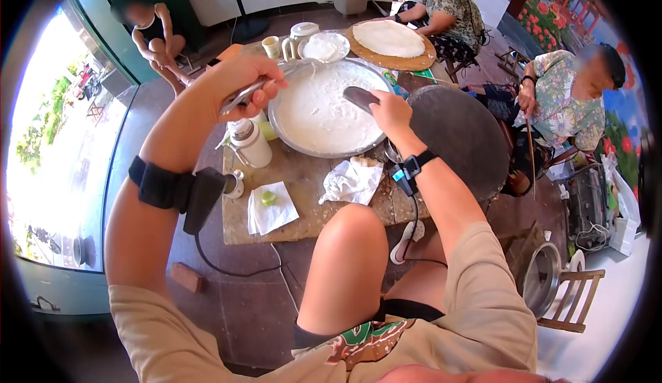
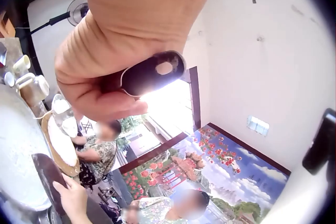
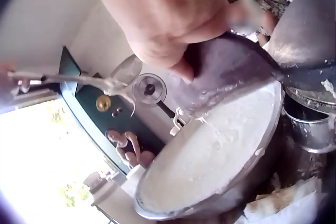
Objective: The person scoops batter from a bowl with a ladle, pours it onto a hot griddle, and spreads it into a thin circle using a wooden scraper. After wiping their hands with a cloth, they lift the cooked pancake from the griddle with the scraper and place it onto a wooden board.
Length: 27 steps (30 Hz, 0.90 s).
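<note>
A wide metal basin (image 1: 277, 129) of thick white batter (image 1: 321, 110) stands on the wooden table. My left hand (image 1: 252, 79), raised over the basin's left side, grips a long utensil by its dark handle (image 2: 142, 79), which has a hole in its end. In the right wrist view the utensil (image 3: 68, 78) is coated with batter towards its far end. My right hand (image 1: 394, 115) holds a dark, flat scraper (image 1: 359, 98) over the basin's right side. Batter clings to the scraper's lower edge and hangs in strands in the right wrist view.
Right of the basin lies a large dark round griddle (image 1: 458, 141). A white bottle (image 1: 252, 147), napkin (image 1: 272, 214) and crumpled paper (image 1: 350, 181) sit nearer me. Behind are a white pitcher (image 1: 303, 34) and a flatbread (image 1: 388, 38) on a round board. Several people sit around.
</note>
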{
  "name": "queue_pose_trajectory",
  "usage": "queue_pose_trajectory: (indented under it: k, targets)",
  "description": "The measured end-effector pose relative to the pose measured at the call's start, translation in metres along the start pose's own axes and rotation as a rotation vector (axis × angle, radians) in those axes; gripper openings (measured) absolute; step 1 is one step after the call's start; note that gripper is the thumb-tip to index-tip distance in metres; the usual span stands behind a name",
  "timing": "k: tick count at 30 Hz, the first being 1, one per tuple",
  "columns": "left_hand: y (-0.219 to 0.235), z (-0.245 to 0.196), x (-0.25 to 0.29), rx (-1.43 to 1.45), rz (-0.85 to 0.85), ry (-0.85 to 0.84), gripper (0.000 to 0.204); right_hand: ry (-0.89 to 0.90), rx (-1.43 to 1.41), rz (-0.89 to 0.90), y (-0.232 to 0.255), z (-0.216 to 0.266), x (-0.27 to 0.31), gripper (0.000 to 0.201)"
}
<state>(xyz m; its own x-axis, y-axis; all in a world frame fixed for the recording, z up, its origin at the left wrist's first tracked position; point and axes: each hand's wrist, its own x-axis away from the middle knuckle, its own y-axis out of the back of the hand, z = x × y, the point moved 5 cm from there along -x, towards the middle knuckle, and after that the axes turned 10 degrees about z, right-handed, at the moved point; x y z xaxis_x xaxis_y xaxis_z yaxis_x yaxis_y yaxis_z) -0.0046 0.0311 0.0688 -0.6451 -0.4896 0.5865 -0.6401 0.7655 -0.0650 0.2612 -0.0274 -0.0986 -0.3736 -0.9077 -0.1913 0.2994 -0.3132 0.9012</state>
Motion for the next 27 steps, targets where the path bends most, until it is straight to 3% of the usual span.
queue_pose_trajectory:
  k: [3,6,10,13,17,23,27]
  targets:
    - [0.009,0.005,0.006,-0.005,-0.003,-0.042,0.019,-0.130,-0.370,0.041,-0.027,-0.056,-0.020,0.039]
    - [0.008,0.012,0.007,0.018,0.007,-0.029,0.020,-0.369,-1.229,0.044,-0.041,-0.070,-0.025,0.043]
    - [0.012,0.011,0.007,0.057,0.118,-0.022,0.021,-0.316,-1.701,0.198,-0.044,-0.058,-0.040,0.036]
    - [0.012,0.012,0.010,0.088,0.196,-0.011,0.023,-0.346,-1.842,0.277,-0.033,-0.034,-0.035,0.027]
    - [0.009,0.012,0.013,0.157,0.308,0.032,0.026,-0.258,-1.890,0.364,-0.031,-0.018,-0.030,0.016]
    - [0.005,0.014,0.007,0.144,0.364,0.020,0.027,-0.229,-2.015,0.538,-0.062,-0.024,-0.027,0.022]
    - [0.002,0.016,0.003,0.125,0.353,0.035,0.026,-0.203,-1.994,0.568,-0.053,-0.005,-0.017,0.025]
